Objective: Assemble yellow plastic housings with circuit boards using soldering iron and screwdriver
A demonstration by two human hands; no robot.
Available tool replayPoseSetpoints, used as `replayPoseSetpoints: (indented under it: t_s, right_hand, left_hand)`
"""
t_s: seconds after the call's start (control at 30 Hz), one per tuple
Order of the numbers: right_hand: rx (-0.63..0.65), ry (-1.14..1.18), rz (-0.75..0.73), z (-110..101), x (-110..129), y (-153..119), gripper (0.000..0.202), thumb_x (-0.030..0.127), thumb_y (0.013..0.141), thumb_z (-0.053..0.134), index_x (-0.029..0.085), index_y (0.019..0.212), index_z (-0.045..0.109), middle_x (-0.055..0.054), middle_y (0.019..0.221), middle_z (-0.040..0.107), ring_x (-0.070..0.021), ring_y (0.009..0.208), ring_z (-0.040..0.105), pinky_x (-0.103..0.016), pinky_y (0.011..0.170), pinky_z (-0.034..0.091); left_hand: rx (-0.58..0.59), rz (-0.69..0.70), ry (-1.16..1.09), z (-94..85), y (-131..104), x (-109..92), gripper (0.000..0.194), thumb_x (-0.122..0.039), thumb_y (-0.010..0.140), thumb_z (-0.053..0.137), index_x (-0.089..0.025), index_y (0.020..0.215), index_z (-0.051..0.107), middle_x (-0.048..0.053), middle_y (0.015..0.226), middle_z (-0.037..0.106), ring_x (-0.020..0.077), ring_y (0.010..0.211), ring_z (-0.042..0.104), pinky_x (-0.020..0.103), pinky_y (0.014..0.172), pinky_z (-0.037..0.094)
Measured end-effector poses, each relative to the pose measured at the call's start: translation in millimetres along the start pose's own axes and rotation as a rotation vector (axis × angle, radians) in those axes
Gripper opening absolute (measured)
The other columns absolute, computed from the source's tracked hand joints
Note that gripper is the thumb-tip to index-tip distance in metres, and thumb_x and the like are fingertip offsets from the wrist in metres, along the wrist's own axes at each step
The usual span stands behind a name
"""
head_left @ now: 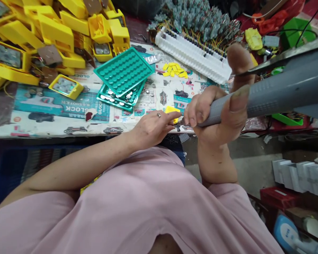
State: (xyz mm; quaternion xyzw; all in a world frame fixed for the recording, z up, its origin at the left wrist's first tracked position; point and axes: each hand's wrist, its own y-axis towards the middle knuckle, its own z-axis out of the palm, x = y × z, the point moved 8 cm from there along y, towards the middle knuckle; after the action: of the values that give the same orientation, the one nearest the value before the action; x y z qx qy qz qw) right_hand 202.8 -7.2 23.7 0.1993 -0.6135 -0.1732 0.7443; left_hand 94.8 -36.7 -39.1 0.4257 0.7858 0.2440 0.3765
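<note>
My right hand (214,109) is wrapped round a grey electric screwdriver (267,90), held nearly level with its tip pointing left. At the table's front edge, that tip meets a small dark piece beside a small yellow plastic part (172,113). My left hand (152,127), with a ring on one finger, has its fingertips closed on the yellow part by the tip. Those fingers partly cover the part, so the exact contact is hidden.
Yellow plastic housings (55,33) are heaped at the back left. Two green trays (124,72), the lower holding round silver cells, overlap mid-table. Small yellow pieces (175,70) lie behind my hands. A white foam strip (193,53) with wired grey parts stands at the back.
</note>
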Motion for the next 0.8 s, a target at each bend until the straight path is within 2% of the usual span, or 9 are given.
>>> replayPoseSetpoints:
  t_s: [0.07,0.17,0.27,0.37,0.43,0.5,0.6,0.73,0.8]
  right_hand:
    - [-0.027,-0.014,0.02,-1.0,-1.0,-2.3,0.039,0.056,0.086,0.062,0.043,0.122,0.053,0.011,0.053,0.042,-0.0106,0.035,0.037,-0.026,0.039,0.032]
    - [-0.034,-0.129,0.008,-1.6,-0.8,-3.9,0.049,0.062,0.086,0.059,0.042,0.129,0.048,0.01,0.055,0.04,-0.0102,0.036,0.035,-0.027,0.042,0.034]
    - [-0.05,-0.27,-0.002,-5.0,-3.7,-2.4,0.054,0.066,0.087,0.054,0.042,0.134,0.043,0.009,0.054,0.036,-0.0126,0.039,0.038,-0.029,0.046,0.036]
    - [-0.131,-0.346,0.002,-14.1,-7.8,0.2,0.051,0.065,0.088,0.051,0.042,0.133,0.043,0.009,0.052,0.031,-0.0141,0.039,0.037,-0.028,0.046,0.038]
    - [-0.157,-0.378,0.011,-17.4,-11.1,1.2,0.055,0.067,0.088,0.049,0.042,0.136,0.04,0.01,0.052,0.029,-0.0137,0.039,0.036,-0.028,0.046,0.039]
    - [-0.138,-0.419,0.024,-17.0,-15.5,1.3,0.063,0.07,0.088,0.046,0.041,0.143,0.033,0.009,0.053,0.029,-0.0138,0.039,0.037,-0.028,0.048,0.041]
    - [-0.091,-0.462,0.034,-15.2,-21.5,-0.7,0.068,0.073,0.091,0.037,0.043,0.15,0.024,0.007,0.056,0.035,-0.0157,0.042,0.044,-0.03,0.051,0.043]
    - [-0.059,-0.462,0.059,-19.8,-31.0,-2.3,0.064,0.074,0.091,0.034,0.044,0.147,0.028,0.005,0.065,0.047,-0.0153,0.044,0.047,-0.031,0.049,0.043]
    - [0.016,-0.475,0.12,-19.8,-40.8,-1.8,0.059,0.074,0.091,0.036,0.046,0.143,0.031,0.003,0.075,0.055,-0.0147,0.048,0.05,-0.031,0.051,0.045]
  left_hand:
    - [0.037,-0.011,-0.003,3.3,1.8,0.8,0.029,-0.014,0.096,0.051,-0.015,0.125,0.051,0.0,0.079,0.07,0.0134,0.072,0.069,0.025,0.069,0.052]
    - [0.067,-0.073,-0.042,4.7,3.5,6.1,0.04,-0.014,0.097,0.046,-0.015,0.137,0.044,0.0,0.085,0.072,0.0135,0.076,0.069,0.025,0.071,0.052]
    - [0.135,-0.126,-0.009,7.6,5.2,15.8,0.065,-0.03,0.092,0.06,-0.009,0.147,0.034,0.016,0.124,0.068,0.0249,0.115,0.065,0.037,0.095,0.052]
    - [0.351,-0.177,0.04,24.1,6.0,28.8,0.083,-0.041,0.082,0.072,-0.006,0.149,0.035,0.024,0.149,0.049,0.0367,0.141,0.044,0.048,0.113,0.04]
    - [0.49,-0.238,0.05,35.9,5.5,37.2,0.073,-0.035,0.083,0.071,-0.006,0.145,0.043,0.022,0.145,0.054,0.0369,0.138,0.047,0.049,0.113,0.04]
    - [0.57,-0.289,0.066,43.2,6.1,42.0,0.058,-0.029,0.086,0.067,-0.007,0.138,0.052,0.02,0.137,0.061,0.0355,0.129,0.055,0.049,0.108,0.044]
    - [0.597,-0.299,0.096,46.1,9.2,41.7,0.047,-0.027,0.088,0.064,-0.009,0.131,0.059,0.018,0.132,0.064,0.0342,0.119,0.06,0.047,0.102,0.047]
    - [0.597,-0.271,0.119,45.7,11.3,39.9,0.044,-0.029,0.088,0.065,-0.011,0.127,0.061,0.016,0.128,0.066,0.0315,0.111,0.063,0.044,0.098,0.047]
    - [0.598,-0.244,0.131,46.0,12.0,39.1,0.041,-0.029,0.089,0.063,-0.011,0.125,0.062,0.016,0.124,0.068,0.0299,0.108,0.064,0.043,0.097,0.047]
